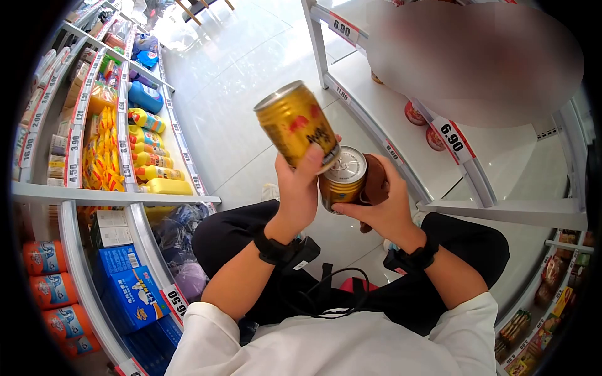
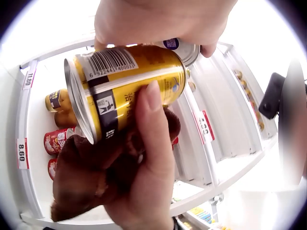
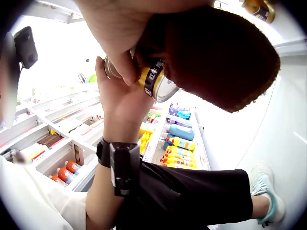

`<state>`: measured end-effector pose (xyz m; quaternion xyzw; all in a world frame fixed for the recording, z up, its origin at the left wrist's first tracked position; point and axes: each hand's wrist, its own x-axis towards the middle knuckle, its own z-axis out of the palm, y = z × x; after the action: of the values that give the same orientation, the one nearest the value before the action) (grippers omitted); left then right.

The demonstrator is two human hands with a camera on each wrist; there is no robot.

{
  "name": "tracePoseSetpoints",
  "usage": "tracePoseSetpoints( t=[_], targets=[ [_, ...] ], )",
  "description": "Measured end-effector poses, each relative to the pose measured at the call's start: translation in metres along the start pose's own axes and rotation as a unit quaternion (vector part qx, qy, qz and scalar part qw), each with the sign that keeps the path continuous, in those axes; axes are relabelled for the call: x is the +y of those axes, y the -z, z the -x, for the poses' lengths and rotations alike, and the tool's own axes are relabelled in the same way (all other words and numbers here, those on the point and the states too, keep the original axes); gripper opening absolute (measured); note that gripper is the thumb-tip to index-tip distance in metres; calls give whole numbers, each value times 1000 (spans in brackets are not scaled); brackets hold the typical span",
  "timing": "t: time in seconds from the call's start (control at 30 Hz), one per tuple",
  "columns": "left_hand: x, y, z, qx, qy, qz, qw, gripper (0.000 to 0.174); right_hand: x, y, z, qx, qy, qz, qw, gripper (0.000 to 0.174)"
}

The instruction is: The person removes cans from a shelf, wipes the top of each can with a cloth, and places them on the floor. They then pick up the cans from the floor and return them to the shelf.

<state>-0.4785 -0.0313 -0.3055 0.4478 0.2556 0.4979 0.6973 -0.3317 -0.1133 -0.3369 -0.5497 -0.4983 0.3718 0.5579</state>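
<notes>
In the head view my left hand [image 1: 300, 191] grips a gold drink can [image 1: 295, 125] with red marks and dark lettering, tilted away to the upper left. Close beside its lower end is a second gold can [image 1: 342, 191], its silver pull-tab lid facing up. My right hand [image 1: 385, 210] holds that second can together with a brown cloth [image 1: 375, 182]. The left wrist view shows the right thumb pressed along a can with a barcode [image 2: 112, 62], with the cloth [image 2: 91, 177] bunched below. In the right wrist view the dark cloth [image 3: 220, 57] hides much of the right hand.
White shelving [image 1: 376, 138] with price tags stands at the front right, with red-lidded cans [image 1: 434, 139] on it. Shelves on the left carry yellow bottles [image 1: 153, 160], blue boxes [image 1: 135, 291] and orange containers [image 1: 53, 289]. The person's bent knees [image 1: 232, 235] flank the hands above a tiled floor.
</notes>
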Motion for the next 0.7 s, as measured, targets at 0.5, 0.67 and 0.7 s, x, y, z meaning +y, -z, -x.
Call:
tracePoseSetpoints(
  t=[0.5,0.67,0.7],
  targets=[
    [-8,0,1,-21,138,20,990,63,-73,60,-4,148,70,-79,983,94],
    [-14,3,1,-89,179,-14,980,59,-97,67,-9,172,32,-125,977,88],
    [-15,5,2,-90,202,21,975,58,-93,68,-12,172,33,-125,977,88]
  ],
)
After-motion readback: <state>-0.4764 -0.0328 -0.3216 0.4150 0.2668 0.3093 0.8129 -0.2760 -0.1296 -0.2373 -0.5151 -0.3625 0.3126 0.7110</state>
